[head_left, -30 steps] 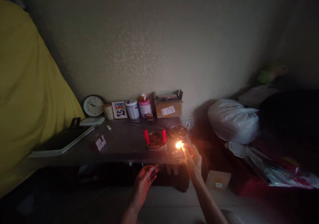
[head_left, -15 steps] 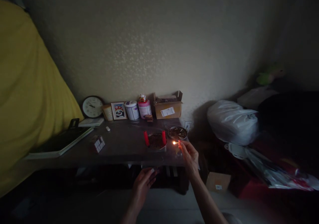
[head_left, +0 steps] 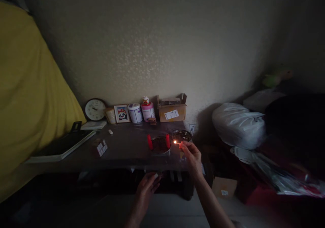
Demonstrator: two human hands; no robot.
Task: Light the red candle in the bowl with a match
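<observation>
Head view: the right hand [head_left: 193, 157] is pinching a lit match [head_left: 178, 143], its stick pointing left. The right red candle [head_left: 168, 141] is standing upright at the dish's [head_left: 162, 153] right side on the desk [head_left: 124, 143], just left of the flame, apart; the left hand [head_left: 146, 186] is hanging farther off, fingers curling, contents indeterminable. Versus one second ago, the flame is burning smaller, nearer the candle.

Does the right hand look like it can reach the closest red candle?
Probably yes: the right hand holds a lit match close to that red candle, and nothing seems to stand between them.
</observation>
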